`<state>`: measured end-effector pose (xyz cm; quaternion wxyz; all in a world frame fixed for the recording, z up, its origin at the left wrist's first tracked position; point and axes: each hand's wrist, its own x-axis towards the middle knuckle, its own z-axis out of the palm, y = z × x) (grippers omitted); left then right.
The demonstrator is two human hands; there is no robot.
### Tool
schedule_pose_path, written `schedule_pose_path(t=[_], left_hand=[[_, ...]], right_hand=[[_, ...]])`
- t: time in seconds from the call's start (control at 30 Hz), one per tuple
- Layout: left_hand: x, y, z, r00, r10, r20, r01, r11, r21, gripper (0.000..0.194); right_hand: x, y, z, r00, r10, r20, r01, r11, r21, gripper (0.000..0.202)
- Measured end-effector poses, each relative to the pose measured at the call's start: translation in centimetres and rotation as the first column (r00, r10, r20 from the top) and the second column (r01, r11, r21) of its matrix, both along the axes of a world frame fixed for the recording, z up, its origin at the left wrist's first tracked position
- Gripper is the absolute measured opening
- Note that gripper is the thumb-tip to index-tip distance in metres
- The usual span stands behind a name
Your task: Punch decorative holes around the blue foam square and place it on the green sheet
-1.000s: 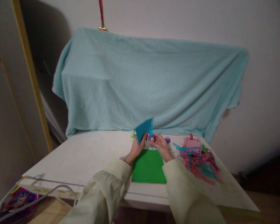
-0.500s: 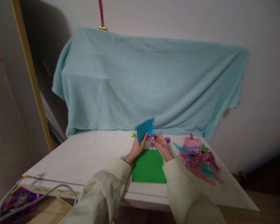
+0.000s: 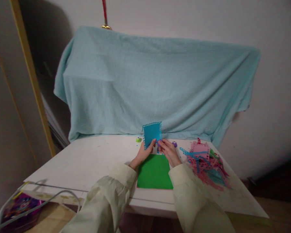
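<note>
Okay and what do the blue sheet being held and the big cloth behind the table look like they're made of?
The blue sheet looks like matte paper or thin craft foam: flat, evenly coloured, with cut-out holes along its edges; I can't tell which. The cloth seems to be soft, dull-finished fleece or towelling, judging by its fuzzy surface and loose folds.

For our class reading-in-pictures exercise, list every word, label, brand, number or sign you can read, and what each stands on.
No text can be read anywhere.
Purple packet, lower left: printed, but too blurred to read.
Blue sheet and green sheet: no lettering visible.
</note>
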<state>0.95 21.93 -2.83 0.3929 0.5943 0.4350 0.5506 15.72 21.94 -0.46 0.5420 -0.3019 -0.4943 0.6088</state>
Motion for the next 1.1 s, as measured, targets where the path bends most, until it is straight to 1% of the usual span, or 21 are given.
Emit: schedule_pose_path(t=[0.13, 0.27, 0.47, 0.7, 0.87, 1.1], left_hand=[[0.1, 0.1, -0.1, 1.0, 0.0, -0.011, 0.0, 1.0, -0.03, 0.05], [0.1, 0.1, -0.1, 1.0, 0.001, -0.022, -0.002, 0.999, -0.044, 0.052], [-0.2, 0.2, -0.1, 0.996, -0.038, -0.082, 0.033, 0.998, -0.06, 0.055], [-0.3, 0.1, -0.1, 0.993, -0.037, -0.108, 0.032, 0.999, -0.042, 0.055], [-0.4, 0.0, 0.2, 0.988, -0.055, -0.141, 0.053, 0.998, -0.022, 0.053], [-0.3, -0.1, 0.4, 0.988, -0.022, -0.151, 0.025, 1.0, 0.017, 0.051]], right_hand=[[0.3, 0.0, 0.0, 1.0, 0.002, 0.014, -0.001, 0.999, -0.044, 0.035], [0.3, 0.2, -0.3, 1.0, -0.006, 0.021, 0.007, 0.999, -0.051, 0.037], [0.4, 0.3, -0.5, 0.999, 0.039, 0.025, -0.038, 0.998, -0.054, 0.035], [0.8, 0.2, -0.3, 0.998, 0.054, 0.046, -0.05, 0.995, -0.081, 0.036], [1.1, 0.1, -0.3, 0.995, 0.074, 0.066, -0.069, 0.995, -0.072, 0.031], [1.0, 0.0, 0.0, 0.994, 0.083, 0.075, -0.076, 0.992, -0.096, 0.035]])
